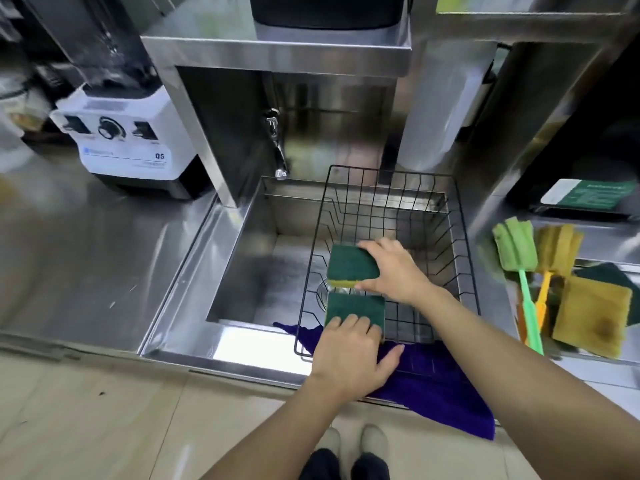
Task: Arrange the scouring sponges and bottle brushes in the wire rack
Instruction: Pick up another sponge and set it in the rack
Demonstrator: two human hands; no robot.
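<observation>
White blender (126,143), purple cloth (440,386)

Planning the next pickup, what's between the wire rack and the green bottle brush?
In the head view, only bare steel counter separates the wire rack from the green bottle brush.

Head-worn wide-angle view, looking forward and steeply down — one camera only.

It looks from standing height over the stainless-steel sink basin (249,271) and the black wire rack (460,244) set in it, close enough that both forearms reach in from the bottom edge — the person's own shoes show at the lower border, and straight lines bow towards the frame edges.
</observation>
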